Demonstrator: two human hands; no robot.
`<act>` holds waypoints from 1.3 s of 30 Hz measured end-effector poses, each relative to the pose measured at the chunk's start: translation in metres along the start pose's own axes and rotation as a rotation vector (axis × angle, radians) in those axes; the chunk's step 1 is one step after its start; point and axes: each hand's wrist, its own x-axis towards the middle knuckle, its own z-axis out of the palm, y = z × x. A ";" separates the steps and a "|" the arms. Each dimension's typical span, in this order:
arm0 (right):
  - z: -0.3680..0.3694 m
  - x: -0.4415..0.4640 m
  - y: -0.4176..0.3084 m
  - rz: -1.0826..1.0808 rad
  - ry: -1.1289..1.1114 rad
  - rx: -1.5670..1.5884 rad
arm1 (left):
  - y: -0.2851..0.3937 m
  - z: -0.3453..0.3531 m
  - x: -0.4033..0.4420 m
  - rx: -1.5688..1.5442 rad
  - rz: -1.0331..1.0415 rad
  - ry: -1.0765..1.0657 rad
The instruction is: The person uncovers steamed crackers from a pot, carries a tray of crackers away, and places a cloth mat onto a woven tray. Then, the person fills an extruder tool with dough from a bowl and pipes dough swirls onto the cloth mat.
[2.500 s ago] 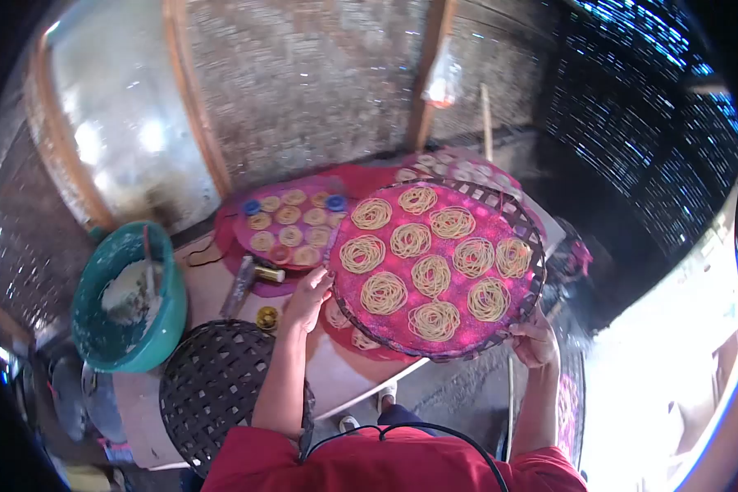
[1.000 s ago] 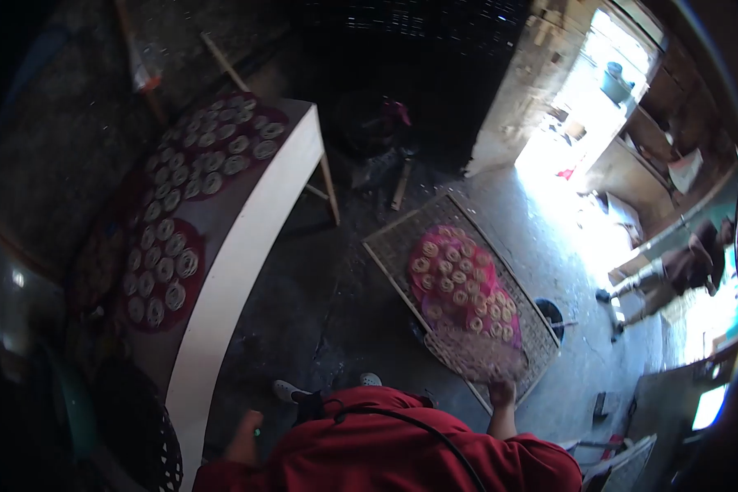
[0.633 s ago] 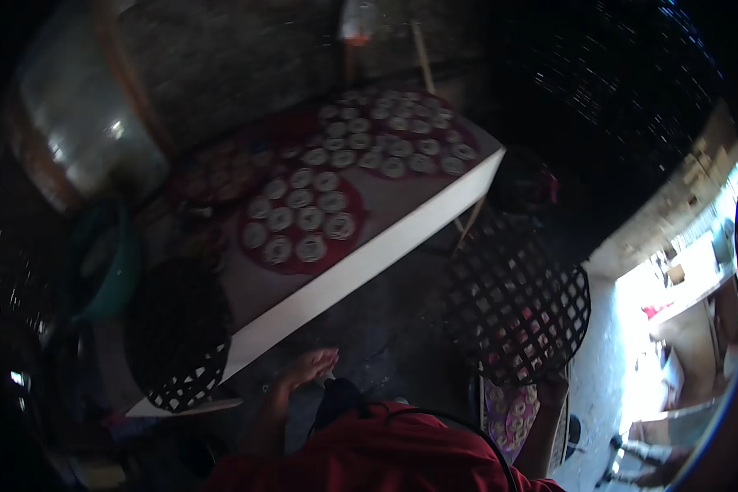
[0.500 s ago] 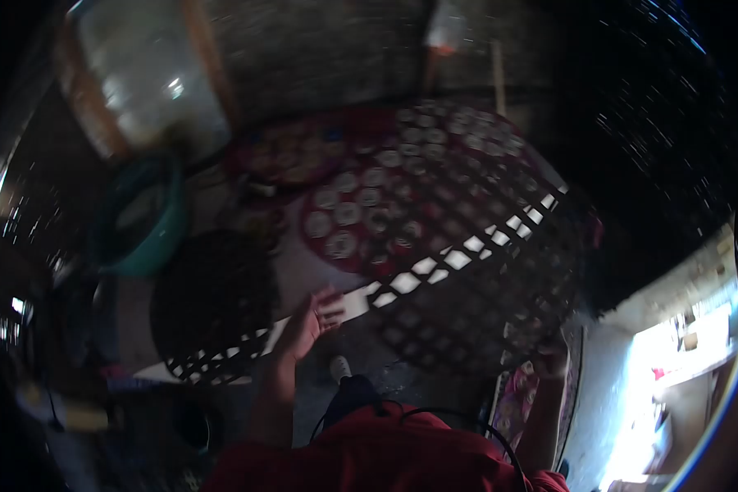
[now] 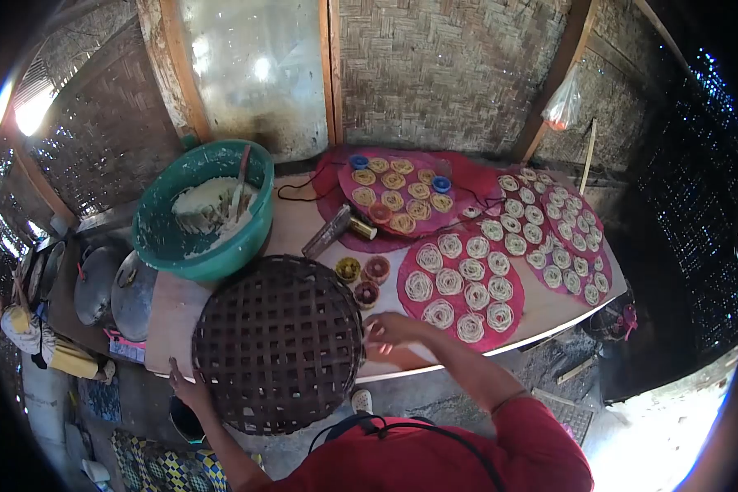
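A dark round woven tray (image 5: 279, 344) lies at the table's front left, its open lattice overhanging the edge. My left hand (image 5: 190, 392) is at its lower left rim, the fingertips partly hidden. At the right rim, my right hand (image 5: 395, 330) has its fingers curled against the weave. Whether a second tray lies underneath cannot be made out. Small fluted moulds (image 5: 367, 293) stand just beyond my right hand. Flat coils of noodle-like strands rest on a pink sheet (image 5: 414, 305) to the right.
A green basin (image 5: 258, 234) with white dough and a stick stands behind the tray. A metal tube (image 5: 326, 233) and another pink sheet of coils (image 5: 365, 179) lie farther back. More coils cover the table's right end. Dark pans (image 5: 98, 283) are at the left.
The woven tray that hung empty from my right hand has come left over the table. Both my hands are now at a tray's rims; earlier my left hand was free and open.
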 end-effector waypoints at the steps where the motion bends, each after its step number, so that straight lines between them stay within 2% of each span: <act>1: -0.021 0.008 0.007 -0.054 0.101 0.111 | 0.002 0.004 0.007 0.002 0.020 0.008; 2: -0.048 0.018 0.019 -0.111 0.206 0.221 | 0.015 0.003 0.015 -0.005 0.022 0.009; 4: -0.116 0.023 0.026 -0.214 0.323 0.032 | 0.070 -0.006 0.026 -0.720 -0.092 -0.212; 5: -0.153 0.030 0.035 -0.157 0.422 -0.024 | 0.102 0.000 0.029 -0.815 -0.022 -0.197; 7: -0.216 0.040 0.047 -0.076 0.629 -0.211 | 0.192 -0.029 0.034 -0.835 0.222 -0.349; 9: -0.282 0.058 0.070 -0.066 0.803 -0.420 | 0.269 -0.023 0.039 -0.815 0.606 -0.359; 10: -0.309 0.072 0.087 -0.082 0.867 -0.494 | 0.303 -0.019 0.037 -0.704 0.742 -0.395; 11: -0.321 0.074 0.087 -0.092 0.859 -0.503 | 0.341 -0.008 0.037 -0.722 0.856 -0.457; 12: -0.333 0.074 0.085 -0.025 0.973 -0.546 | 0.379 0.007 0.035 -0.740 0.968 -0.515; 13: -0.347 0.075 0.082 0.038 1.088 -0.588 | 0.413 0.023 0.028 -0.699 0.949 -0.623; 14: -0.364 0.088 0.098 0.019 1.083 -0.597 | 0.444 0.040 0.022 -0.655 0.930 -0.729; 16: -0.396 0.121 0.152 -0.153 1.330 -0.819 | 0.488 0.079 0.015 -0.448 1.044 -0.657; 17: -0.402 0.122 0.161 -0.165 1.324 -0.821 | 0.498 0.109 0.007 -0.345 1.048 -0.560; 19: -0.413 0.121 0.165 0.027 0.910 -0.832 | 0.509 0.131 0.004 -0.271 1.037 -0.550; 20: -0.412 0.112 0.159 0.016 0.908 -0.833 | 0.512 0.142 0.003 -0.202 1.035 -0.550; 21: -0.405 0.095 0.145 0.007 0.862 -0.807 | 0.511 0.157 0.000 -0.280 1.045 -0.443; 22: -0.404 0.088 0.138 -0.002 0.813 -0.782 | 0.512 0.160 0.003 -0.273 1.037 -0.442; 23: -0.417 0.097 0.150 -0.010 0.805 -0.779 | 0.511 0.163 0.006 -0.332 1.038 -0.463; 24: -0.432 0.103 0.165 -0.113 0.724 -0.696 | 0.509 0.165 0.009 -0.391 1.038 -0.486; 25: -0.444 0.108 0.175 -0.216 0.644 -0.611 | 0.509 0.159 0.015 -0.578 0.974 -0.559; 26: -0.452 0.108 0.171 -0.226 0.642 -0.607 | 0.512 0.153 0.026 -0.568 0.973 -0.555; 28: -0.469 0.102 0.158 -0.025 0.522 -0.005 | 0.524 0.147 0.057 -0.827 0.626 -0.861; 29: -0.471 0.094 0.142 -0.030 0.519 0.004 | 0.531 0.158 0.075 -0.795 0.715 -0.615; 30: -0.469 0.082 0.124 0.017 0.568 0.185 | 0.539 0.174 0.094 -0.759 0.795 -0.373; 31: -0.467 0.079 0.116 0.065 0.617 0.366 | 0.552 0.187 0.113 -0.739 0.798 -0.371; 32: -0.465 0.084 0.117 0.068 0.621 0.370 | 0.566 0.201 0.131 -0.724 0.803 -0.366; 34: -0.462 0.094 0.116 -0.198 0.584 0.107 | 0.592 0.237 0.149 -0.619 0.869 -0.369; 35: -0.443 0.090 0.100 -0.271 0.443 0.053 | 0.603 0.246 0.153 -0.622 0.865 -0.376; 37: -0.380 0.064 0.043 -0.352 0.183 -0.053 | 0.620 0.263 0.153 -0.528 0.913 -0.405; 38: -0.348 0.069 0.035 -0.428 0.181 -0.291 | 0.622 0.281 0.151 -0.533 0.907 -0.409; 39: -0.316 0.070 0.026 -0.443 0.116 -0.240 | 0.625 0.302 0.151 -0.451 0.951 -0.423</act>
